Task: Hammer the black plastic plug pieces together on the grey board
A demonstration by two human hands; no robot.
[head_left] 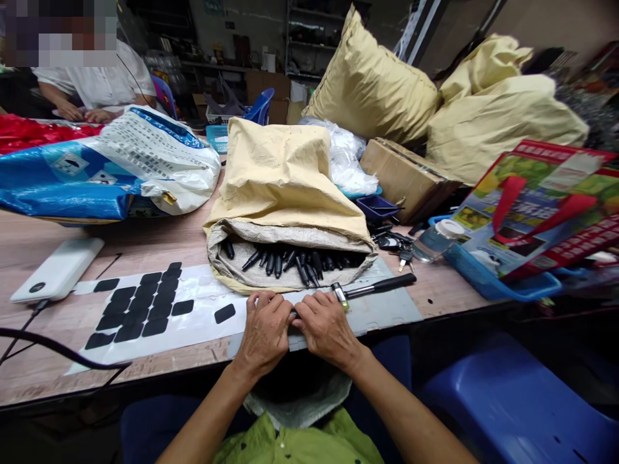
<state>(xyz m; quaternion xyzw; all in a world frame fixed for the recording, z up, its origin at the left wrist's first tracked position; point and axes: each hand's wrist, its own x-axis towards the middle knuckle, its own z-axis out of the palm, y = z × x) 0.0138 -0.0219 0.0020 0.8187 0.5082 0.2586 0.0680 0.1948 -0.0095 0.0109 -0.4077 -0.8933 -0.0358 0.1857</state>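
Green shirt (300, 443) nearest. Left hand (265, 330), right hand (325, 327) pinch black part (293, 314), mostly hidden; likely light, stiff; best held by ends.

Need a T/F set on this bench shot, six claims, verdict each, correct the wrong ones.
1. A small dark piece, mostly hidden, shows between the left hand and the right hand. True.
2. The left hand grips the hammer. False: the hammer lies beside the right hand.
3. Black patches lie on a white sheet. True.
4. The sack is tied shut. False: the sack's mouth is open, showing black pieces.
5. The clear bottle has a red cap. False: the clear bottle's cap is white.
6. The blue-and-white bag is left of the sack. True.
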